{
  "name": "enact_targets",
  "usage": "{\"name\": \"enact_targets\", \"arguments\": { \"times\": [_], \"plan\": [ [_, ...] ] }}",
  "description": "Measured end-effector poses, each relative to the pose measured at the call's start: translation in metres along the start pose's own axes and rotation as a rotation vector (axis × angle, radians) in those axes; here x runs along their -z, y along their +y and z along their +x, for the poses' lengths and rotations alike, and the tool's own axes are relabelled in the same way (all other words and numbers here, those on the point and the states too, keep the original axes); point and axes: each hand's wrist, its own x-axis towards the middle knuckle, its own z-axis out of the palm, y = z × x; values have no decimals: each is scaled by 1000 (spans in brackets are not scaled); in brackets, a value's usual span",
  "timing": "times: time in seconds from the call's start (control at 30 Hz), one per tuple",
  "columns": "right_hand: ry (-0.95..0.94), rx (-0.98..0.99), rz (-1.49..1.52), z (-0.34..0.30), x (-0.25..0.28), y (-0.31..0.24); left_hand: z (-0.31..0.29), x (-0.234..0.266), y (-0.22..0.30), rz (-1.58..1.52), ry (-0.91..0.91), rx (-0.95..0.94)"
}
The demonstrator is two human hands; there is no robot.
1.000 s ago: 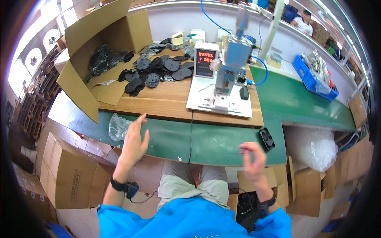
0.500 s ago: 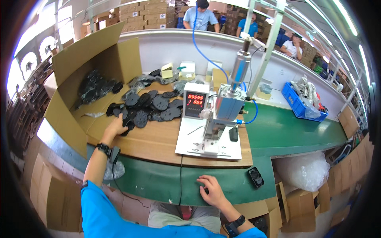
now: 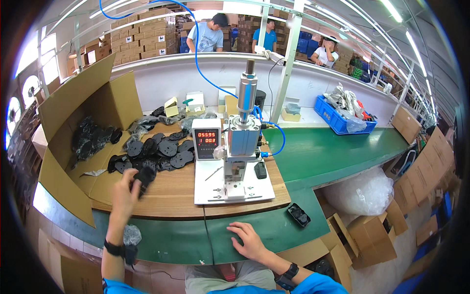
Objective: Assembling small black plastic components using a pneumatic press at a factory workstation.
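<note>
My left hand [image 3: 124, 196] is closed on a black plastic part [image 3: 145, 178], slightly blurred, raised just in front of a heap of flat, round black plastic parts [image 3: 161, 148] on the wooden board [image 3: 166, 201]. My right hand [image 3: 247, 242] rests near the front edge of the green bench [image 3: 166, 240], fingers loosely bent and apart, with nothing in it. Between and beyond my hands stands a small pneumatic press [image 3: 243, 134] on a white base plate [image 3: 205, 183]. Beside the press is a control box [image 3: 206, 138] with a red lit display.
A large open carton [image 3: 54, 142] holding bagged black parts stands at left. A small black tray-like part [image 3: 298, 214] lies right of the board. Farther right are a blue crate [image 3: 338, 115] and a clear plastic bag [image 3: 362, 191]. A black cable [image 3: 209, 235] crosses the bench front. People work beyond the partition.
My left hand has drawn back from the heap toward me, now lifting a black plastic part. The view has shifted rightward. My right hand stays by the bench edge.
</note>
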Motion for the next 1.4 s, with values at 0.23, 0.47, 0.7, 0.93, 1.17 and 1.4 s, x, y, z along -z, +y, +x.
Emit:
{"name": "enact_targets", "arguments": {
  "times": [0.23, 0.47, 0.7, 0.93, 1.17, 1.4],
  "plan": [
    [16, 503, -15, 39, 17, -86, -118, -44, 81, -589, -696, 23],
    [-51, 558, -21, 38, 36, -85, -132, -69, 60, -1104, -804, 323],
    [-59, 512, -7, 47, 50, -52, -101, -84, 43, -753, -738, 157],
    [326, 292, -448, 81, 73, -13, -49, -118, -61, 338, 179, -149],
    [273, 271, -562, 98, 52, 19, -49, -124, -93, 361, -8, 48],
    [141, 200, -509, 106, 47, 10, -55, -121, -106, 376, 260, 0]
  ]
}}
